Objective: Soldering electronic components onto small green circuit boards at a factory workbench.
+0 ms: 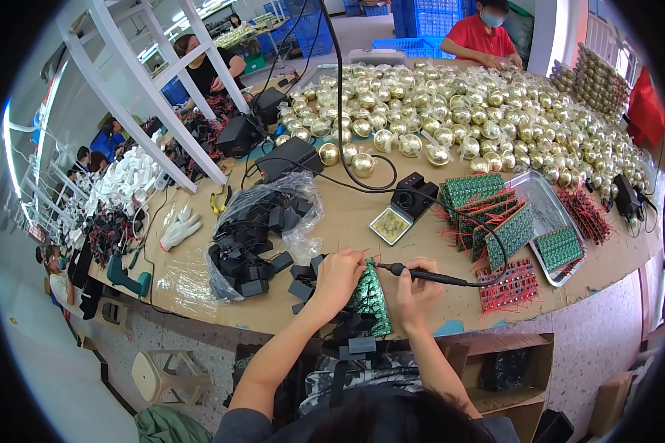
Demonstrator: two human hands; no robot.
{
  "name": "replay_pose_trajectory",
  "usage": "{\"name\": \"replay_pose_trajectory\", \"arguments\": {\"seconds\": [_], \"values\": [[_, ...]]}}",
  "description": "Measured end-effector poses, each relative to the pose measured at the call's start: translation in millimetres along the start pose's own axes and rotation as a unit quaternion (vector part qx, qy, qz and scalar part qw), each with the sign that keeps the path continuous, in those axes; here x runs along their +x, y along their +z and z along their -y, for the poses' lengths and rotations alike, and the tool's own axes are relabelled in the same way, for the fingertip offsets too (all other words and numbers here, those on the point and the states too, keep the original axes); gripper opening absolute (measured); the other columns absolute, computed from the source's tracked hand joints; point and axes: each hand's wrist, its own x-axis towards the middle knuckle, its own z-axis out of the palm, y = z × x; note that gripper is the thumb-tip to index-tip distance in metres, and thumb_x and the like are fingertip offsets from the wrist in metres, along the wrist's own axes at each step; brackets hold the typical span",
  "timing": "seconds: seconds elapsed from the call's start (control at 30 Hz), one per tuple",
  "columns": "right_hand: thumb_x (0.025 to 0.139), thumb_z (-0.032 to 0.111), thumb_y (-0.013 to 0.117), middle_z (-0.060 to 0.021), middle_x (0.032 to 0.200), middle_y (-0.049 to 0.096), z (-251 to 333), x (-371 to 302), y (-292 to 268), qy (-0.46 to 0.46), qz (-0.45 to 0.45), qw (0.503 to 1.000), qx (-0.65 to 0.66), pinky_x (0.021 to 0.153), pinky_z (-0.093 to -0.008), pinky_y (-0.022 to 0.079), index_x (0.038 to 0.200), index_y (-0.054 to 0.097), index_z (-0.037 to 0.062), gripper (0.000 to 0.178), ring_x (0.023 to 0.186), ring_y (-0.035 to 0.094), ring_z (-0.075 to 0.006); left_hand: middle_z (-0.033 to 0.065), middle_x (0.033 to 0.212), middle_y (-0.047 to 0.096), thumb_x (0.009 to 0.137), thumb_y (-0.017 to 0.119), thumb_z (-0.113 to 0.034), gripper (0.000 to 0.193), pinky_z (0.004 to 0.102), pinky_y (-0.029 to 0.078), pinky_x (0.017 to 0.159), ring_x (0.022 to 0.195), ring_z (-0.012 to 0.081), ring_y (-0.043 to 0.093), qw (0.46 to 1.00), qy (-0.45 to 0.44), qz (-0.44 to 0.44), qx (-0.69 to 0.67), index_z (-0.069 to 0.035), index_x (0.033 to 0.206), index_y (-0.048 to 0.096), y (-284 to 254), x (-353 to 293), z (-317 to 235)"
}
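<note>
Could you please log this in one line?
Left hand: at green circuit board; right hand: holding soldering iron; tip: near board's far end

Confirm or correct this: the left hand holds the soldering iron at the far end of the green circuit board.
Wrong hand: the head view shows the right hand holding the soldering iron at the far end of the green circuit board.

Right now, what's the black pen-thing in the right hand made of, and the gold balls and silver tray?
The black pen-thing seems plastic or rubber, dark with little shine. The gold balls look like metal or metal-coated plastic, smooth with bright highlights. The silver tray is probably metal, shiny with a glinting rim.
</note>
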Motion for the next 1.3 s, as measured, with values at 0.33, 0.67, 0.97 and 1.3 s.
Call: {"name": "replay_pose_trajectory", "arguments": {"seconds": [0.33,0.67,0.97,1.3], "values": [[0.084,-0.01,0.056,-0.0111,0.104,0.051,1.5,-0.8,-0.9,-0.023,-0.004,0.999,0.022,0.088,-0.0288,0.045,0.099,0.051,-0.0012,0.018,0.095,0.053,-0.0181,0.0156,0.084,0.068,0.078,0.074,-0.004,0.012,0.0415,0.054,0.071,0.078,0.0349,0.068,1.0,0.007,-0.004,0.015,0.001,0.088,0.069,1.8,0.6,1.9],[0.086,-0.005,0.054,-0.0117,0.104,0.051,-3.1,0.0,-1.1,-0.051,-0.074,0.996,0.021,0.091,-0.0315,0.045,0.1,0.05,0.0001,0.015,0.095,0.053,-0.0187,0.0143,0.084,0.068,0.079,0.073,-0.006,0.011,0.0429,0.054,0.071,0.079,0.0361,0.067,1.0,0.006,0.004,0.017,-0.001,0.088,0.068,-1.0,1.4,-1.0],[0.083,-0.006,0.058,-0.0131,0.103,0.053,-7.3,0.7,-2.1,-0.067,-0.099,0.992,0.032,0.089,-0.0318,0.045,0.099,0.052,-0.0002,0.018,0.095,0.054,-0.0206,0.0109,0.083,0.069,0.078,0.074,-0.009,0.01,0.0423,0.053,0.069,0.078,0.0343,0.067,0.999,0.012,-0.004,0.041,-0.005,0.086,0.069,-3.0,-0.4,-1.8],[0.083,-0.009,0.061,-0.0133,0.103,0.054,1.1,27.3,0.5,-0.137,-0.127,0.982,-0.012,0.087,-0.0329,0.048,0.101,0.054,-0.0004,0.021,0.094,0.056,-0.0223,0.0106,0.081,0.066,0.081,0.073,-0.015,0.011,0.0459,0.051,0.067,0.075,0.0352,0.065,0.998,0.035,-0.028,0.032,-0.005,0.083,0.069,-2.5,-3.5,2.0]]}}
